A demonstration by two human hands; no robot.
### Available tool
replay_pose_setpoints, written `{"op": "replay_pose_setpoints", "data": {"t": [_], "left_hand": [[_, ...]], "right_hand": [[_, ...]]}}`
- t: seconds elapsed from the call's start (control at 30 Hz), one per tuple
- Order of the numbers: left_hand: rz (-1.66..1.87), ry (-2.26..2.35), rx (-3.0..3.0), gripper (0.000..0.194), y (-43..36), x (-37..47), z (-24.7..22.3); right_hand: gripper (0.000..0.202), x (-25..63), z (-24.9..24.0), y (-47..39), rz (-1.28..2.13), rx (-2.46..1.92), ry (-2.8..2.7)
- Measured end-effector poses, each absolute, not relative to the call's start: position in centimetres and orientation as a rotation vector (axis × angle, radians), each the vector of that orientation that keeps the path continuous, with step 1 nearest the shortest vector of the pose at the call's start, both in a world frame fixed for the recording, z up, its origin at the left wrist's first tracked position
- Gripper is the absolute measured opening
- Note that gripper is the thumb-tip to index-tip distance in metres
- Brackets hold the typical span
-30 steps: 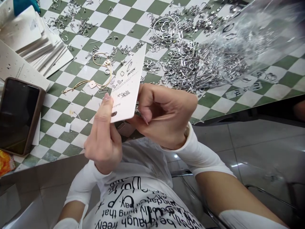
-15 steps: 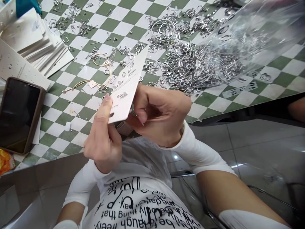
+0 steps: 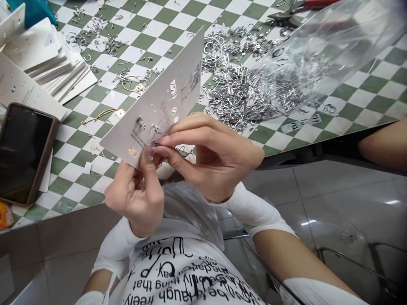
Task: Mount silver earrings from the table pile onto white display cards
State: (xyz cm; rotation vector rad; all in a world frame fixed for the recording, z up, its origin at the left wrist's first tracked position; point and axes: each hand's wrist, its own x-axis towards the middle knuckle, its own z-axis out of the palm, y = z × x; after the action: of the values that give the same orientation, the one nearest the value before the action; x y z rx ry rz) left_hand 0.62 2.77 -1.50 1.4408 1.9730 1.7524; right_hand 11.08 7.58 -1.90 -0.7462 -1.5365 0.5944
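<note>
My left hand (image 3: 140, 190) pinches the lower edge of a white earring card (image 3: 160, 91), thumb in front and fingers behind. The card is held tilted above the table. Small silver earrings (image 3: 156, 129) sit on its face, along with printed text and a hole near the lower corner. My right hand (image 3: 219, 156) is closed in a pinch, thumb and index fingertips meeting at the card's lower right edge, beside my left thumb. A tiny metal piece (image 3: 155, 144) shows between those fingertips, too small and covered to identify.
Loose silver pieces (image 3: 229, 93) lie heaped beside a clear plastic bag (image 3: 318, 67) of metal parts. Red-handled pliers (image 3: 286, 15) rest at the back. A stack of white cards (image 3: 60, 67), a phone (image 3: 25, 152) and gold-coloured wire (image 3: 101, 114) are on the left.
The card has been turned so its face with earrings shows broadly and it stands higher. My right hand has moved from behind the card to its front edge, fingertips now pinched there.
</note>
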Motion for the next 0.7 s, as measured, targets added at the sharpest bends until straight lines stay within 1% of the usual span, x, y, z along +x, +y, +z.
{"op": "replay_pose_setpoints", "data": {"t": [0.27,0.37,0.47,0.57,0.7], "left_hand": [[1.711,1.87,1.388,0.011,2.46,0.96,-2.22],[1.666,1.822,1.358,0.013,2.69,0.77,-2.17],[1.668,1.765,1.277,0.018,2.94,0.63,-2.08],[1.674,1.725,1.251,0.016,3.04,0.64,-2.07],[1.685,1.73,1.291,0.013,2.97,0.65,-2.08]], "right_hand": [[0.023,11.05,-2.57,7.29,0.491,-0.805,-1.622],[0.022,11.28,-2.48,7.25,0.531,-0.832,-1.639],[0.02,11.65,-2.1,7.28,0.65,-0.826,-1.595],[0.017,11.87,-1.79,7.38,0.711,-0.82,-1.538],[0.018,11.88,-1.82,7.48,0.691,-0.798,-1.552]]}}
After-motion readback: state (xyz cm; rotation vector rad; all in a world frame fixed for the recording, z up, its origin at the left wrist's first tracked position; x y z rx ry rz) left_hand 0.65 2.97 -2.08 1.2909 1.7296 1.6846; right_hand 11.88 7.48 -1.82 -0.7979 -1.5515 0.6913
